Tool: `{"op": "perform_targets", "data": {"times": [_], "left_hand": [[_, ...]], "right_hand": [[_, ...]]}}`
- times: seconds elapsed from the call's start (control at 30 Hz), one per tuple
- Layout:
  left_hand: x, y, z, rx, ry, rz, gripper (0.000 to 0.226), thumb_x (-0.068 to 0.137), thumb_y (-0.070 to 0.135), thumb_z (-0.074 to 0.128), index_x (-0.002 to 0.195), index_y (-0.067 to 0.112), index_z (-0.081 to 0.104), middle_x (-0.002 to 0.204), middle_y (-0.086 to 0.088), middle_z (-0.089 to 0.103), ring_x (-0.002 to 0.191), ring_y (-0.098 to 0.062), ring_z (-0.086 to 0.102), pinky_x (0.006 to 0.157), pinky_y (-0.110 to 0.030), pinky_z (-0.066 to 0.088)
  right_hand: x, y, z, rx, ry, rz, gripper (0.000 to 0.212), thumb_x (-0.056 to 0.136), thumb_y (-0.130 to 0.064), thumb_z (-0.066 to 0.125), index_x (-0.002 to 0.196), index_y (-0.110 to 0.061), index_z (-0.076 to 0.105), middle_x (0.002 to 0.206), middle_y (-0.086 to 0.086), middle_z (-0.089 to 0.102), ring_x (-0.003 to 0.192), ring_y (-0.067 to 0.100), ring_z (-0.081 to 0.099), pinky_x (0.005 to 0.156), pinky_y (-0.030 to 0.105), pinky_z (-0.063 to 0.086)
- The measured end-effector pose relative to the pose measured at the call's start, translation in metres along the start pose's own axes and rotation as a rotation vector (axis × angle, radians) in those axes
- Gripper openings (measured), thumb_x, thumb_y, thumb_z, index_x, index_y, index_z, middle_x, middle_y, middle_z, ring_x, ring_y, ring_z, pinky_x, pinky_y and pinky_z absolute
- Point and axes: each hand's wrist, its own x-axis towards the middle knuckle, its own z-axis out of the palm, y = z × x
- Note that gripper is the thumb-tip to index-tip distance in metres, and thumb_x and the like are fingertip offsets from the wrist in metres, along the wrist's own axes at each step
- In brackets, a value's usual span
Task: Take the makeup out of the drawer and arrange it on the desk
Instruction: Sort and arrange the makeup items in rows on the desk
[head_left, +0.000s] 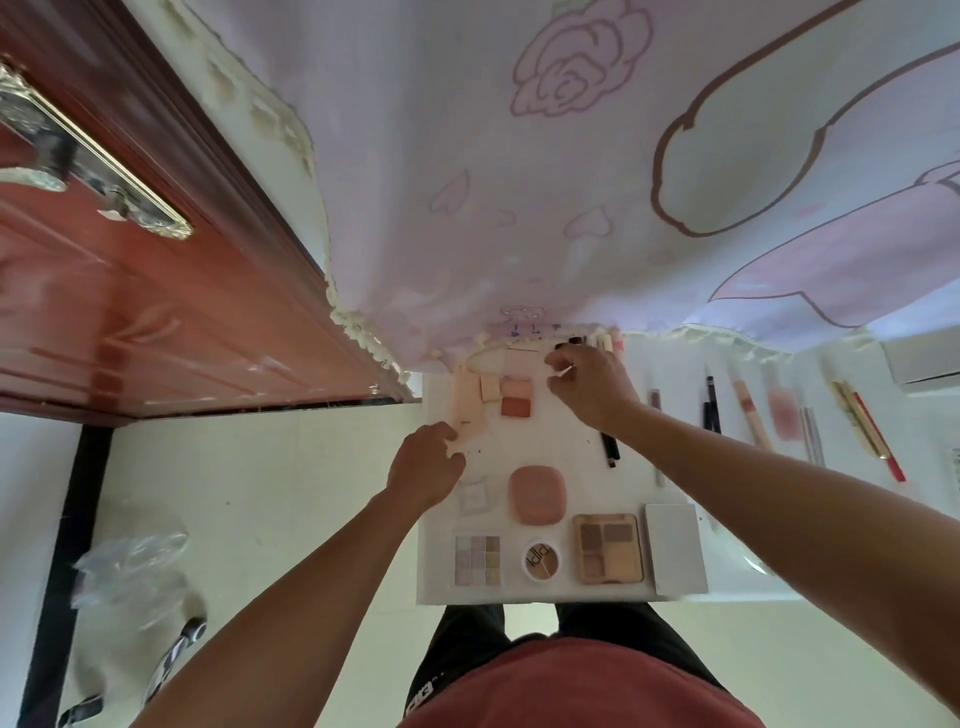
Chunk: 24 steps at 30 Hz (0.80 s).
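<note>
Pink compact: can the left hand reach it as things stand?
Probably yes. The left hand is just left of the pink compact, which lies uncovered; only a flat clear case sits between. The right hand, pinching a small stick, is farther back.

**One head view, steep and close**

Your single wide-angle camera sat on your head and looked almost straight down, tipped slightly forward. It was near the open drawer (545, 452), with both forearms (753, 483) entering from below and your torso (571, 691) at the bottom edge.
</note>
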Motion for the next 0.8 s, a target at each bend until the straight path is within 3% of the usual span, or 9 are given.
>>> {"op": "perform_targets", "data": {"times": [0.1,0.2,0.33,0.5,0.7,0.8], "left_hand": [[-0.01,-0.01,0.004,-0.026,-0.004,-0.009,0.03,0.089,0.021,0.06,0.118,0.013,0.062,0.113,-0.007,0.063,0.101,-0.022,0.059,0.087,-0.032,0.049],[-0.017,-0.025,0.006,-0.021,-0.009,-0.027,0.029,0.09,0.02,0.061,0.117,0.012,0.063,0.112,-0.007,0.064,0.099,-0.023,0.06,0.083,-0.029,0.048],[-0.026,-0.045,0.006,-0.016,-0.017,-0.076,0.027,0.089,0.022,0.061,0.115,0.014,0.064,0.105,-0.006,0.067,0.091,-0.022,0.062,0.079,-0.029,0.049],[-0.035,-0.061,0.003,-0.048,0.014,-0.091,0.025,0.089,0.019,0.061,0.114,0.013,0.065,0.09,0.002,0.063,0.085,-0.019,0.061,0.077,-0.027,0.047],[-0.041,-0.067,-0.006,-0.124,0.029,-0.086,0.024,0.09,0.018,0.061,0.112,0.013,0.065,0.088,0.002,0.064,0.08,-0.017,0.06,0.071,-0.025,0.043],[-0.041,-0.063,-0.015,-0.202,0.043,-0.079,0.021,0.088,0.018,0.062,0.108,0.014,0.066,0.088,0.0,0.065,0.078,-0.017,0.059,0.068,-0.026,0.044]], "right_hand": [[-0.028,-0.001,0.012,-0.115,-0.079,-0.111,0.025,0.09,-0.02,0.063,0.114,-0.017,0.068,0.107,-0.001,0.067,0.097,0.019,0.063,0.085,0.033,0.05],[-0.05,-0.006,0.035,-0.257,-0.215,-0.188,0.029,0.093,-0.026,0.059,0.121,-0.02,0.065,0.113,-0.001,0.064,0.101,0.019,0.061,0.081,0.03,0.047],[-0.069,-0.018,0.075,-0.428,-0.316,-0.329,0.046,0.092,-0.035,0.057,0.135,-0.022,0.052,0.132,-0.001,0.053,0.12,0.02,0.048,0.094,0.034,0.044],[-0.076,-0.022,0.112,-0.676,-0.297,-0.436,0.045,0.089,-0.035,0.056,0.13,-0.019,0.05,0.126,0.003,0.049,0.114,0.023,0.045,0.095,0.038,0.041],[-0.072,-0.021,0.119,-0.723,-0.259,-0.413,0.036,0.091,-0.035,0.053,0.122,-0.016,0.054,0.12,0.004,0.051,0.109,0.024,0.046,0.094,0.038,0.039],[-0.071,-0.021,0.108,-0.57,-0.245,-0.356,0.047,0.09,-0.04,0.057,0.131,-0.017,0.052,0.126,0.003,0.05,0.114,0.023,0.047,0.097,0.035,0.039]]}}
